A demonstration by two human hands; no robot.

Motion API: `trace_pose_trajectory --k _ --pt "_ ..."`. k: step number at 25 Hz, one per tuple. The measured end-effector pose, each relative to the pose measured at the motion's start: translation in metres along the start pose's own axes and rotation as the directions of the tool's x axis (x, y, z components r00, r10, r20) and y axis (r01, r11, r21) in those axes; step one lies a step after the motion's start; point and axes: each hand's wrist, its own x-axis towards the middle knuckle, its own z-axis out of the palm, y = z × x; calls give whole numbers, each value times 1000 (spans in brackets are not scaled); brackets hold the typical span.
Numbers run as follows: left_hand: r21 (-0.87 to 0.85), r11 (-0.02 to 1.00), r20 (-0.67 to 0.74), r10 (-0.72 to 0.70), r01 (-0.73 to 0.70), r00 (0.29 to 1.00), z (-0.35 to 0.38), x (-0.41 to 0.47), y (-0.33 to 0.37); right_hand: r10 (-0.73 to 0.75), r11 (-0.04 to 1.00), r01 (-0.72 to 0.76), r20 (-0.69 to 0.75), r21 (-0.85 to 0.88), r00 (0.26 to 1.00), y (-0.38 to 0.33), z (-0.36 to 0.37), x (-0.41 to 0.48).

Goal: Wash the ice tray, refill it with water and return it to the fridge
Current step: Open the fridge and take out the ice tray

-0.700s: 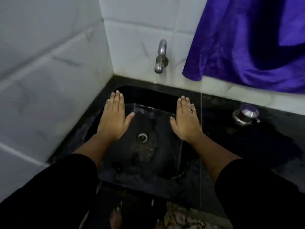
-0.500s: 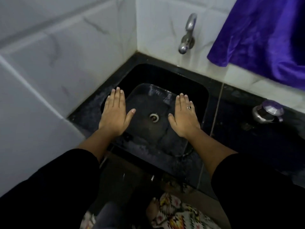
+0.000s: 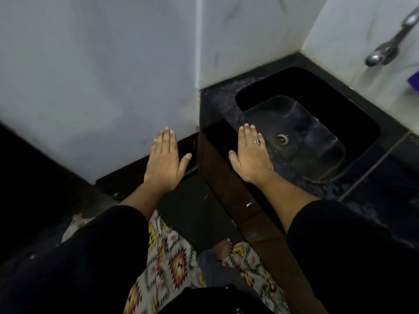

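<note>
2 flat palms down, gripping nothing; fingers (image 3: 167,139) straight, pressed together, thumbs splayed. Left hand (image 3: 164,162) before the white wall (image 3: 90,87); right hand (image 3: 250,155) over the near-left rim of the black sink (image 3: 301,123), set in the counter (image 3: 217,96) beneath the tap (image 3: 390,45).

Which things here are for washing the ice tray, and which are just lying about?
For the job: sink, tap, left hand, right hand. No ice tray in view.
Just about: patterned cloth, wall, ring.
</note>
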Motion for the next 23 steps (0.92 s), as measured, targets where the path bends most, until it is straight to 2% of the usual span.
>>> trace_pose_trajectory --k 6,11,14,17,23 --pt "4 945 -48 -327 328 944 -2 -166 -86 -307 951 309 65 -29 950 -132 19 -49" --pt "-82 786 -87 -618 612 781 1 -282 -115 -592 800 600 139 -19 794 -226 27 -78" --pt "-129 645 -112 -764 753 635 11 -350 -111 -746 654 756 174 16 642 -270 38 -104" --pt "-168 466 -123 -884 869 450 24 -415 -84 -866 471 881 214 51 451 -301 50 -138" --pt "-204 106 -129 -988 973 81 59 -526 18 -961 150 982 248 113 118 -324 67 -229"
